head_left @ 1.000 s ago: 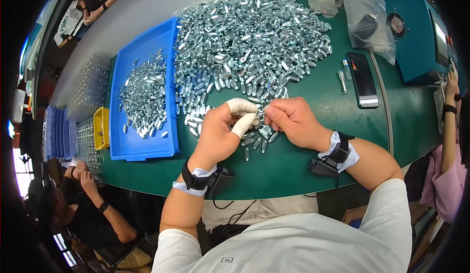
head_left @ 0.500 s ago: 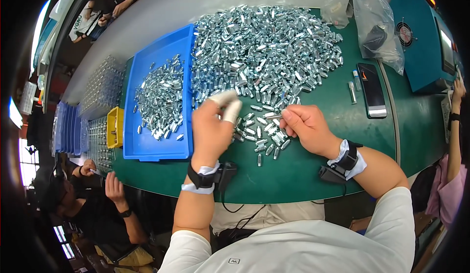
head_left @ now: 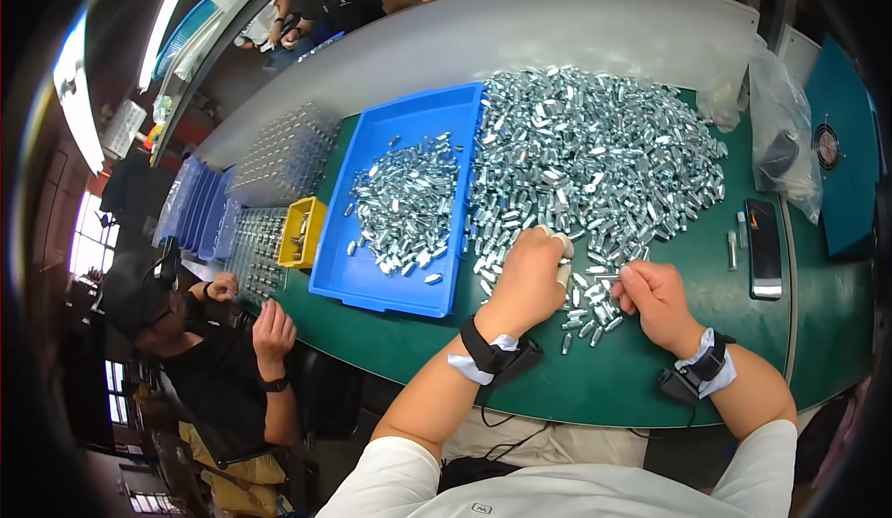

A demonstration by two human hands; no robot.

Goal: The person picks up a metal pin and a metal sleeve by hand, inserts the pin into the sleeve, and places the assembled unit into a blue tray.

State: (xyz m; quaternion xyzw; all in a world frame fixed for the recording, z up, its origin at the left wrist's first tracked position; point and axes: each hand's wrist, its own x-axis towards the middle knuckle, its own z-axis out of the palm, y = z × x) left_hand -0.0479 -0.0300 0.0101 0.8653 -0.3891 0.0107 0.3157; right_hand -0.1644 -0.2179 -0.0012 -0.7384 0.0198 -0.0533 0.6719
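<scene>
Small silver hex metal fittings form a large pile [head_left: 595, 160] on the green table, and a looser cluster [head_left: 585, 314] lies between my hands. My left hand [head_left: 530, 281], pale finger cots on its fingers, bends down at the near edge of the pile. Its fingers are curled, and their tips are partly hidden, so what they hold cannot be seen. To its right, my right hand [head_left: 658, 304] pinches a slim silver metal rod [head_left: 607, 276] that points left, just above the loose fittings. A blue tray [head_left: 372, 293] on the left holds a smaller heap of fittings.
Left of the tray stand a yellow bin [head_left: 317, 230], clear racks of parts [head_left: 286, 154] and blue bins [head_left: 200, 207]. A phone [head_left: 765, 249] and small tubes [head_left: 732, 250] lie right, near a plastic bag [head_left: 780, 132] and teal machine [head_left: 841, 174]. A co-worker [head_left: 200, 332] sits at left.
The view has swung left, so the table sits further right in it. My left hand has moved right and is at the pile's near edge. My right hand keeps its pinch on the rod.
</scene>
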